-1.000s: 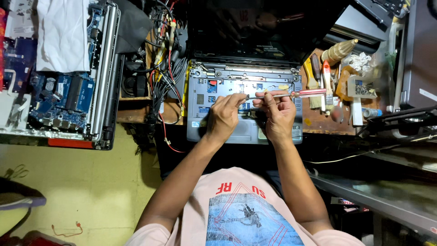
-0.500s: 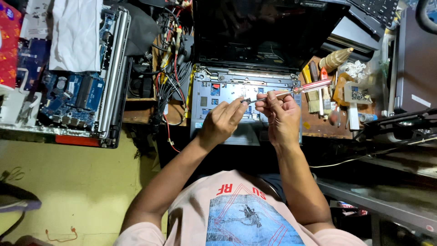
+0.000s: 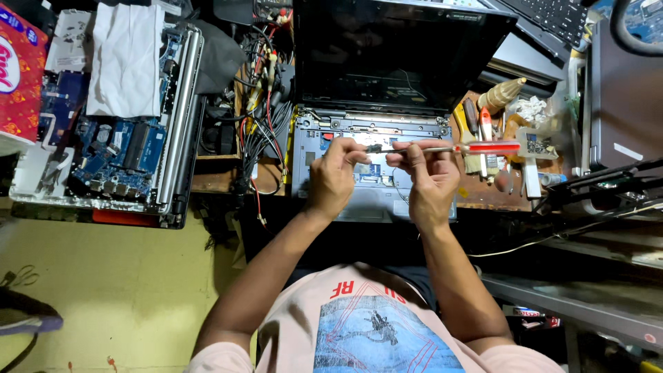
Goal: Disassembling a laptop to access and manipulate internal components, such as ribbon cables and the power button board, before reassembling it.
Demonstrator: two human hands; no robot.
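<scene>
Both hands are raised just above an opened laptop base (image 3: 376,173) whose keyboard cover is off, exposing the board. The dark screen (image 3: 394,52) stands open at 12 o'clock of the base.

The right hand (image 3: 428,179) pinches the metal shaft of a screwdriver (image 3: 442,148) between thumb and fingertips. The tool lies level, its red-and-clear handle pointing to 3 o'clock and its tip to 9 o'clock. The left hand (image 3: 333,178) closes thumb and forefinger on the tip end, where a small dark item sits; whether that is a screw or a bit cannot be told from this view. The two hands are close together, knuckles nearly touching, directly over the middle of the base.

To the 9 o'clock side of the laptop hangs a bundle of cables (image 3: 259,110). Further at 9 o'clock a second dismantled laptop (image 3: 117,152) lies with its blue board exposed and a white cloth (image 3: 124,59) over its upper part. At 3 o'clock a cluster of hand tools (image 3: 483,138) rests on the wooden worktop (image 3: 483,197).

Judgement on handling: the shaft grip is well forward, which gives fine control of the tip but little turning force. The piece at the tip is small and held above open circuitry; a slip would likely drop it among the components. Holding the tool level and keeping the left fingertips closed around the tip until it is seated appears the sound method.
</scene>
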